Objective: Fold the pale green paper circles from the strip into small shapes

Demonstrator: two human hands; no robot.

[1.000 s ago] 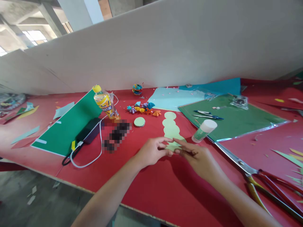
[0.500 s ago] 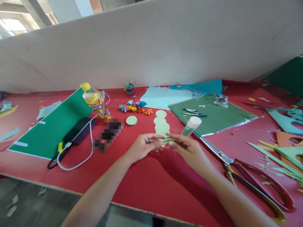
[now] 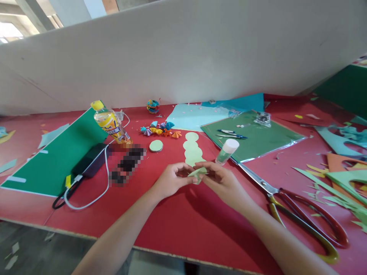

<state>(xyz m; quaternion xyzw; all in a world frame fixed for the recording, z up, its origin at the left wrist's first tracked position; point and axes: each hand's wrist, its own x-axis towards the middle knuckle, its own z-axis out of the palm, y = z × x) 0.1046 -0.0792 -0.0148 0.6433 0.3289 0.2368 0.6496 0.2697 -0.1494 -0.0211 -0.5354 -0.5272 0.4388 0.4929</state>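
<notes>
A small folded piece of light green paper is pinched between my two hands above the red table. My left hand grips its left side, and my right hand its right side, with fingertips close together. Just beyond them lies a row of overlapping light green paper circles, its near end partly covered by my fingers. A glue stick with a white cap stands right of the row. Left of it rests a stack of green paper circles.
Big scissors lie at the right, beside green and orange paper scraps. Pens rest on a green sheet. At the left are a drink bottle, a black power bank with cable, and colourful folded paper pieces.
The green paper between my fingers has been turned, and now shows a folded, pointed face instead of a thin edge. The camera view has shifted slightly.
</notes>
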